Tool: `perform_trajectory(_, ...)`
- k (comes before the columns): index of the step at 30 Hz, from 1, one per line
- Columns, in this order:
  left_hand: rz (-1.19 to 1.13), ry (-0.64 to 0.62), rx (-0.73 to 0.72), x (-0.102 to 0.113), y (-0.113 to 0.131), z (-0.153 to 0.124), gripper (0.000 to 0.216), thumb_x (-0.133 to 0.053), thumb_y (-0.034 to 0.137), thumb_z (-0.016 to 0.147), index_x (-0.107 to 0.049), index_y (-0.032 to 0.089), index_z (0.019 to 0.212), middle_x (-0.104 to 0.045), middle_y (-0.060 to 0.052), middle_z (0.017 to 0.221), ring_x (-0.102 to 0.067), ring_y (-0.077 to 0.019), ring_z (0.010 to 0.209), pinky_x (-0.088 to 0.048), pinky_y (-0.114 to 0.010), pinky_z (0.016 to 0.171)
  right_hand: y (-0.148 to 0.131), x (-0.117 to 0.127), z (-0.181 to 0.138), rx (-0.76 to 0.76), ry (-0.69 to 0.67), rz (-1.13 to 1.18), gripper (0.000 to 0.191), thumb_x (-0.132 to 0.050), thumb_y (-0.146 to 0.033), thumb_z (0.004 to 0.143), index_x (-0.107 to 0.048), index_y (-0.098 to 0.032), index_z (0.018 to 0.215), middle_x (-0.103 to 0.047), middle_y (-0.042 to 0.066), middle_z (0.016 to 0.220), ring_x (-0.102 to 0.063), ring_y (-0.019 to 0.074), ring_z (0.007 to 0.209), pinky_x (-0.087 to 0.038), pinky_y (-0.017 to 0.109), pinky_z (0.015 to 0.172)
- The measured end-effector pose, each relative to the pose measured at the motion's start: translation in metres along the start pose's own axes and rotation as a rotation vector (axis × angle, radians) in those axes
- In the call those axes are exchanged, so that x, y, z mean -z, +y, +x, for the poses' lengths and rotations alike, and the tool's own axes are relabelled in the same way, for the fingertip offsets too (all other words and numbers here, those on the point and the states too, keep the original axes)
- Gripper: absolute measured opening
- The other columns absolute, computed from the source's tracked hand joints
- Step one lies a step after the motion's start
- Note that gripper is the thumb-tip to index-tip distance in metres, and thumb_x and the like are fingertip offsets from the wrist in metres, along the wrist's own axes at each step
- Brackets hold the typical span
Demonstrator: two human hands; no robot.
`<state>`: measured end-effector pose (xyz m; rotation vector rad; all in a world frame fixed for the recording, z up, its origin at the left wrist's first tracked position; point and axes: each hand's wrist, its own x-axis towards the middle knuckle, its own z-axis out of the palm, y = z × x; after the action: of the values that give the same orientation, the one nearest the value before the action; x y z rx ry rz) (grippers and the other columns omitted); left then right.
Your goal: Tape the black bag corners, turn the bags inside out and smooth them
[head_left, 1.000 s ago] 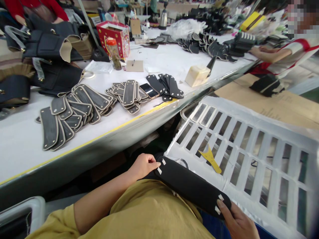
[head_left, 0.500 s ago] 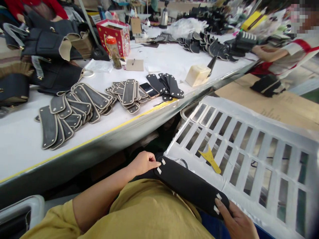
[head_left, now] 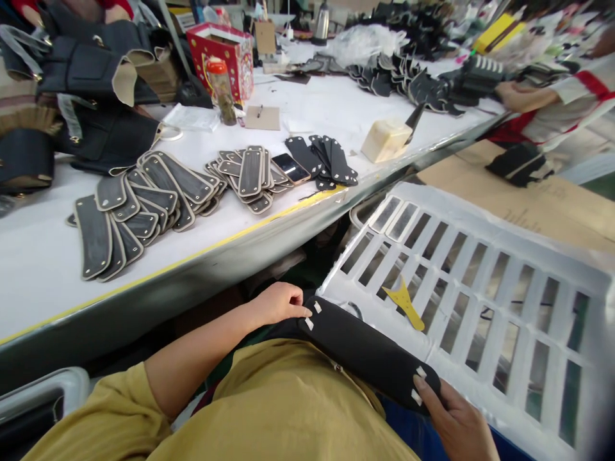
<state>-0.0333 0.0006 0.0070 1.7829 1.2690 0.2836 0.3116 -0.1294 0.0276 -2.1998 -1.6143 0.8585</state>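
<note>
A long black panel with rounded ends [head_left: 368,349] spans between my hands, bearing two small white tabs at each end. My left hand [head_left: 283,304] pinches its far left end, thumb beside the tabs. At the other end my right hand [head_left: 454,413] grips the edge, thumb on top near a tab and fingers underneath. Similar black pieces with white tabs [head_left: 331,160] lie fanned on the table edge. Beside them is a pile of grey-edged dark strips with metal studs [head_left: 250,171], and a larger spread of such strips [head_left: 163,186] sits further left.
A white slatted plastic crate [head_left: 444,269] stands at my right with a yellow forked tool [head_left: 406,304] on it. On the white table [head_left: 202,269] are a phone [head_left: 291,168], a cream block [head_left: 384,141], a jar [head_left: 221,93] and black bags [head_left: 103,131]. A co-worker [head_left: 567,102] sits at far right.
Both hands keep their hold on the black panel, which has barely shifted. The view has tilted slightly, so the table's things appear a little higher.
</note>
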Motion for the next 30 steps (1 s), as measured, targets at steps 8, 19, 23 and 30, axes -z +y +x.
perform_trajectory(8,0.170,0.197,-0.328,-0.013,0.013,-0.013,0.016,-0.052,0.022,0.082,-0.052,0.020,0.098,-0.053,-0.006,0.108,-0.051,-0.0194,0.103,-0.043,-0.035,0.091,-0.008,0.000,0.000,0.012,0.039,-0.011,0.039,-0.045,-0.051,0.081,-0.053,-0.018,0.063,-0.053,-0.001,0.058,-0.048,0.0141,0.057,-0.039,0.022,0.053)
perform_trajectory(19,0.524,-0.037,-0.594,-0.026,0.055,0.000,0.025,-0.041,0.005,0.078,-0.060,0.020,0.085,-0.052,-0.005,0.128,-0.037,-0.0226,0.127,-0.026,-0.048,0.108,-0.009,0.005,-0.001,-0.021,0.032,0.095,0.031,-0.045,-0.040,0.084,-0.051,-0.018,0.064,-0.053,-0.002,0.059,-0.046,0.0117,0.056,-0.033,0.022,0.053)
perform_trajectory(23,0.539,-0.109,-0.648,-0.043,0.074,0.005,0.020,-0.061,0.035,0.076,-0.059,0.018,0.086,-0.047,-0.009,0.134,-0.038,-0.0271,0.126,-0.023,-0.050,0.109,-0.007,0.006,-0.001,-0.031,0.030,0.105,0.031,-0.046,-0.041,0.084,-0.049,-0.018,0.063,-0.051,-0.003,0.056,-0.045,0.0110,0.053,-0.030,0.022,0.050)
perform_trajectory(30,0.612,-0.169,-0.701,-0.064,0.078,0.021,0.032,-0.072,0.033,0.067,-0.053,0.017,0.088,-0.044,-0.017,0.135,-0.038,-0.0289,0.126,-0.032,-0.049,0.105,-0.008,0.010,0.001,-0.020,0.021,0.083,0.030,-0.044,-0.038,0.085,-0.050,-0.018,0.062,-0.055,-0.001,0.058,-0.044,0.0106,0.052,-0.029,0.023,0.050)
